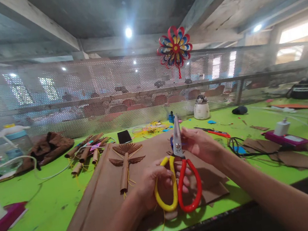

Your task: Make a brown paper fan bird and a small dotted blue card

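Observation:
A pair of scissors (pixel 177 142) with one yellow and one red handle stands upright before me, blades pointing up. My left hand (pixel 161 177) holds them low down, its fingers at the yellow handle and partly visible through both loops. My right hand (pixel 199 143) is closed at the blades, its thumb along their right side; a small dark blue thing shows behind them, too hidden to name. Beneath both hands lies a large sheet of brown paper (pixel 97 203). On it, left of my hands, rests a brown paper figure (pixel 125 169) with a pleated fan top, wing shapes, a rolled tube and yellow thread.
Several brown paper tubes (pixel 83 156) lie left, near a black phone (pixel 124 137). Rightward are a red-and-black cutter (pixel 218 133), brown scraps (pixel 294 160) and a purple power strip (pixel 288 140). A white bottle (pixel 201 108) stands by the perforated metal screen (pixel 94 81) behind the green table (pixel 53 198).

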Demonstrator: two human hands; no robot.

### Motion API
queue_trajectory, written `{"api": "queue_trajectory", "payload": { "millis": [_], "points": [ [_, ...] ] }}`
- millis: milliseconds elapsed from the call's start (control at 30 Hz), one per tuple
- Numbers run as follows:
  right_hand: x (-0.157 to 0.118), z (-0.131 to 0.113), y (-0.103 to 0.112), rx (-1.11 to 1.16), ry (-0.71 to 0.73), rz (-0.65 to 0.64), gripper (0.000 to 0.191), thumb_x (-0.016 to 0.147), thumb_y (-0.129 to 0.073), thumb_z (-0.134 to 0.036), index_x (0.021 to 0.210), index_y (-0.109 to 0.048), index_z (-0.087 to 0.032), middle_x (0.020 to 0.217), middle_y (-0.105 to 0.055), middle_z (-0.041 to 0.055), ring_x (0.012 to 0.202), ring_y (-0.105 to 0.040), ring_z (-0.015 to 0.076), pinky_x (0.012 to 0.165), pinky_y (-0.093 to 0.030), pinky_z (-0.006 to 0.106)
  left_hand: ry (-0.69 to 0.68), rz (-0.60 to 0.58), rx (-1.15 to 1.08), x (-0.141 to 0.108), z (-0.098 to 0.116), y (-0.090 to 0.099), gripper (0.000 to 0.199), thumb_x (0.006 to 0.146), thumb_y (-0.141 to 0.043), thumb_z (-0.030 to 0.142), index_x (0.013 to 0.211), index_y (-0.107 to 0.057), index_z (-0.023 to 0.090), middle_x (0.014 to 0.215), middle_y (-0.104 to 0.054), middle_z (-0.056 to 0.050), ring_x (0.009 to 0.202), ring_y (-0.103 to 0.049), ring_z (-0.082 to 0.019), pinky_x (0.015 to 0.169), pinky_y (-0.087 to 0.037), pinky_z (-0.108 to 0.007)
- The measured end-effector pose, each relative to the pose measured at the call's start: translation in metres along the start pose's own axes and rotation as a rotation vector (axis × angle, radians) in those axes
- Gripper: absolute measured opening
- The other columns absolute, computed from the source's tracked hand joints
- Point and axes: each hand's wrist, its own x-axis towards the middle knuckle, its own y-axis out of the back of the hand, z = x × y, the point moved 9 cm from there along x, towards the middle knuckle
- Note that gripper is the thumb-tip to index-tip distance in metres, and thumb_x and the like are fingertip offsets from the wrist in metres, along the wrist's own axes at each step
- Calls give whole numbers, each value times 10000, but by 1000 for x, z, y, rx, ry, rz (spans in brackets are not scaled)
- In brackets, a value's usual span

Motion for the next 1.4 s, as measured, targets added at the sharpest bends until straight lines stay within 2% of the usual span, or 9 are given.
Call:
{"api": "queue_trajectory", "payload": {
  "millis": [167, 633, 867, 933, 1033, 1100, 1167, 1267, 1400],
  "points": [
    [6, 11, 4, 21, -2, 126, 223, 697, -726, -363, 697, -625, -164, 664, -572, 4, 562, -491, 106, 598, -431, 287, 9, -12, -4, 0, -1, 1, 407, 636, -487, 81, 1029, -589, 94, 851, -645, -133, 643, -636, -201, 608, -515, -333],
    [2, 7, 1, 37, 12, -81, 219, 766, -676, -370, 775, -701, -153, 731, -644, 30, 640, -574, 118, 657, -466, 282, 21, -53, -28, -1, 3, 3, 357, 675, -467, 122, 1015, -574, 108, 859, -646, -129, 742, -652, -244, 660, -512, -376],
    [-2, -9, 47, -249, 144, 292, 348, 717, -696, -468, 634, -621, -139, 482, -515, -29, 416, -403, 65, 421, -302, 213, -54, -17, 2, 0, 12, 13, 321, 682, -448, 129, 963, -595, 85, 850, -653, -142, 741, -645, -245, 687, -502, -385],
    [-18, -16, 49, -337, 131, 261, 394, 768, -639, -489, 574, -564, -154, 424, -415, -58, 387, -327, 56, 403, -243, 215, -68, -5, 21, -1, 15, 15, 321, 687, -443, 138, 962, -599, 80, 849, -656, -147, 740, -643, -241, 700, -498, -386],
    [-62, -26, 50, -672, 67, 72, 504, 859, -511, -497, 482, -492, -163, 409, -365, -49, 391, -321, 63, 413, -257, 222, -62, -3, 25, -2, 16, 17, 322, 686, -450, 155, 956, -606, 73, 898, -657, -162, 775, -638, -231, 723, -494, -368],
    [-100, -30, 49, -912, 20, -169, 455, 861, -529, -451, 510, -558, -163, 474, -481, -10, 460, -455, 94, 495, -376, 234, -57, -6, 11, -2, 16, 15, 321, 684, -455, 162, 955, -607, 79, 929, -656, -160, 781, -636, -224, 731, -491, -361],
    [-136, -38, 53, -1077, -36, -325, 281, 826, -599, -393, 649, -663, -184, 757, -657, 60, 720, -618, 170, 688, -475, 279, -56, -12, 0, -3, 16, 10, 321, 679, -457, 157, 955, -607, 89, 908, -660, -148, 775, -637, -227, 731, -490, -366],
    [-155, -63, 60, -1211, -36, -265, 186, 809, -622, -365, 927, -716, -256, 1152, -635, 88, 1073, -580, 253, 916, -437, 350, -33, -30, 3, -3, 13, 1, 310, 677, -460, 147, 942, -612, 97, 852, -661, -128, 748, -639, -228, 727, -487, -373],
    [-126, -61, 33, -1088, -8, -137, 297, 877, -508, -415, 795, -695, -199, 960, -686, 83, 909, -625, 217, 809, -470, 324, -29, -12, 57, -3, 8, -4, 268, 674, -464, 129, 877, -634, 92, 790, -658, -107, 683, -627, -192, 724, -476, -336]
  ]
}}
